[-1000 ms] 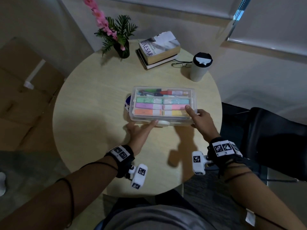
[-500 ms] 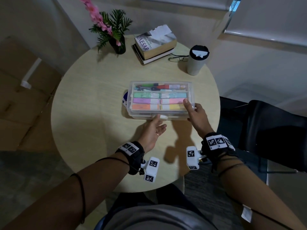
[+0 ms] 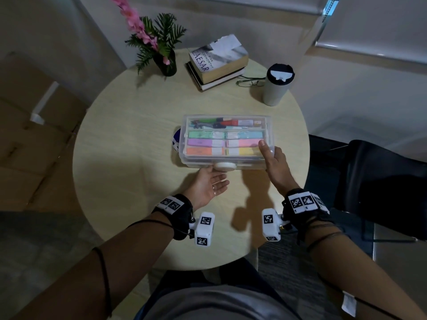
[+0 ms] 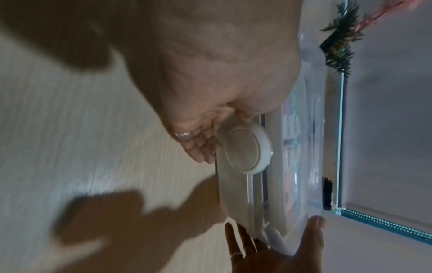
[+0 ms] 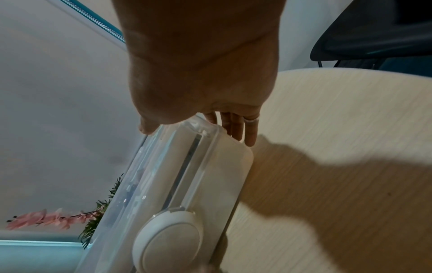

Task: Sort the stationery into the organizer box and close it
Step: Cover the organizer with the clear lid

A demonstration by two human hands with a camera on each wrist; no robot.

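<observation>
A round pale-wood counter [image 3: 129, 172] stands in dim light; a dark chair [image 3: 374, 179] beside its right edge, lowered blinds [image 3: 379, 21] beyond.

dim room | hard shadows on table [image 3: 129, 172] | wrist cams blurry (fisheye edges)

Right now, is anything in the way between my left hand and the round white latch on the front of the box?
Nothing visible. The left hand lies palm-up right beside the latch on the organizer box.

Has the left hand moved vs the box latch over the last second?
Yes. The left hand has turned from palm-down to palm-up and slid right along the organizer box front, its fingertips now beside the round white latch.
</observation>
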